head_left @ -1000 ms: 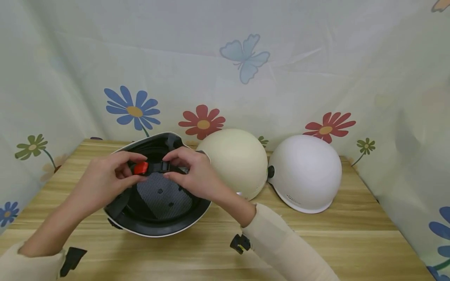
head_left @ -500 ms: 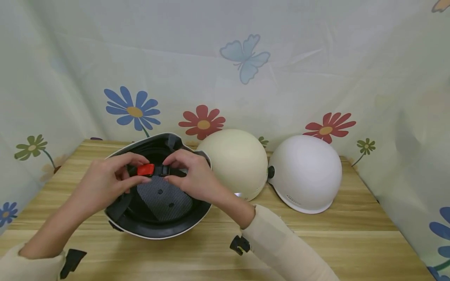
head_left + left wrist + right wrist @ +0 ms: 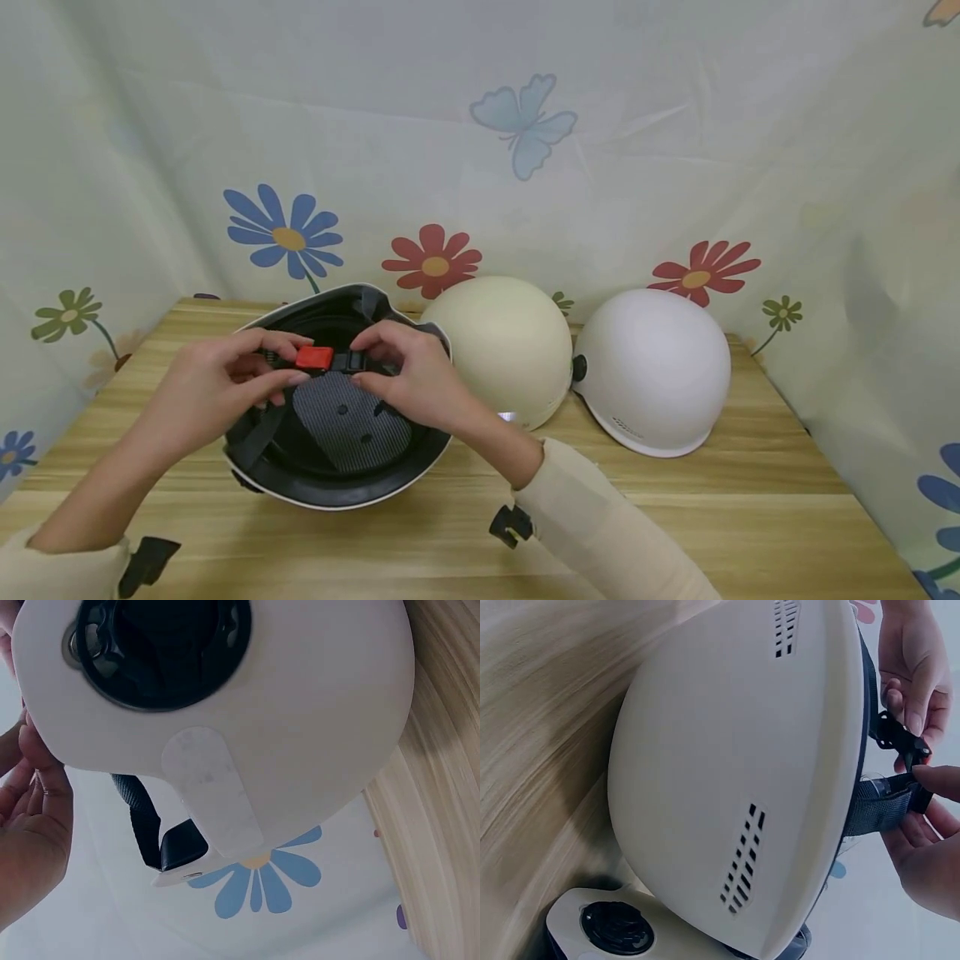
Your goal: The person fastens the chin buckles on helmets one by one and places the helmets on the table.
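Note:
An upturned helmet (image 3: pixel 330 492) sits on the table at left, its black lined inside facing up. Over its opening, a red-and-black chin strap buckle (image 3: pixel 315 358) has its two parts joined. My left hand (image 3: pixel 210 383) pinches the buckle's red end loosely between thumb and fingertips. With thumb and index finger, my right hand (image 3: pixel 420 367) pinches the black end and its strap. In the right wrist view, the webbing strap (image 3: pixel 877 810) runs from the helmet rim to my right fingers. The left wrist view shows the pale shell (image 3: pixel 322 697) with a round black fitting (image 3: pixel 165 652).
A cream helmet (image 3: pixel 498 350) stands dome up just right of the upturned one. Farther right is a white helmet (image 3: pixel 656 371), also dome up. The wooden table (image 3: pixel 675 517) ends at a flower-printed cloth (image 3: pixel 615 167) behind and at the sides.
The red end of the buckle has shifted slightly right, with more of it showing. My left fingertips now lie nearer its left edge. My right hand has barely moved.

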Tool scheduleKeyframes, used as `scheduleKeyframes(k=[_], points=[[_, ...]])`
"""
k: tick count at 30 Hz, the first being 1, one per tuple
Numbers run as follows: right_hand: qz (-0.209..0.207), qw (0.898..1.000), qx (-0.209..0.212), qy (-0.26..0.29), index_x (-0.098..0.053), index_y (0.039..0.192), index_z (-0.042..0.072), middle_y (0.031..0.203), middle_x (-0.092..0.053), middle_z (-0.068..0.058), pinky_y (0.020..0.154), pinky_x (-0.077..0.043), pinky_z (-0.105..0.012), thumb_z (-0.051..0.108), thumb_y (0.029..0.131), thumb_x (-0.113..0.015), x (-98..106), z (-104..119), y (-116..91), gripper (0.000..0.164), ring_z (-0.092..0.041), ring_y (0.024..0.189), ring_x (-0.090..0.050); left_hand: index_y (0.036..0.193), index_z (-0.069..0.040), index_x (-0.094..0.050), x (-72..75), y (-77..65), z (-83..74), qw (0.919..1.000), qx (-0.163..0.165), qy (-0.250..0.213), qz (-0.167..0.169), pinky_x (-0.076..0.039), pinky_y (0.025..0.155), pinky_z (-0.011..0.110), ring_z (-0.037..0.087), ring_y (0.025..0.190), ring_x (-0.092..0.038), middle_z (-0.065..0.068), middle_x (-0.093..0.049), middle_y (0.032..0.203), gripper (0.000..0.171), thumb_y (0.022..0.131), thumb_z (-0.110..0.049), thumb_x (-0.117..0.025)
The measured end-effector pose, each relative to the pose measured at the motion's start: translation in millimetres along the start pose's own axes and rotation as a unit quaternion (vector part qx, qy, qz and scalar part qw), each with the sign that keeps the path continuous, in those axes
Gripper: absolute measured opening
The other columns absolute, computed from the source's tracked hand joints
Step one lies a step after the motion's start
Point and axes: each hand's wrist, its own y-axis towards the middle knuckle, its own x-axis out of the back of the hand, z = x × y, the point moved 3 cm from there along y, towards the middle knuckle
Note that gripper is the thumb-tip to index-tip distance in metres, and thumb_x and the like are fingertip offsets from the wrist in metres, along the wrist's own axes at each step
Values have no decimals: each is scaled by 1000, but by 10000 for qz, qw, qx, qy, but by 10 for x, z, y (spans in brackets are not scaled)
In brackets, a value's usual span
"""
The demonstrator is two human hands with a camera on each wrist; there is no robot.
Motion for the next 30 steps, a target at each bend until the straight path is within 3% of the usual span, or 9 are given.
scheduleKeyframes(k=[12,22,30], points=[[-62,9998,-112,-164,-62,101,1,94,-62,-7,75,-46,-16,2,79,-70,-33,-4,-14,24,-9,79,-58,96,-7,-66,-24,-24,42,9990,178,-404,36,-40,44,16,8,48,-51,-4,-55,61,27,72,6,-72],[-35,9997,-223,81,-60,103,1,96,-63,-7,75,-46,-15,3,79,-70,-66,19,7,26,-8,80,-59,98,-7,-65,14,-21,6,9977,397,-552,79,-41,43,19,13,48,-52,-1,-55,60,23,77,3,-69],[56,9995,-311,-85,-56,111,4,100,-61,-4,79,-43,-12,6,80,-70,-129,20,42,35,-5,86,-58,97,-7,-66,1,-1,-13,9994,88,-345,52,-40,44,16,8,48,-50,-5,-54,60,29,73,7,-71]])
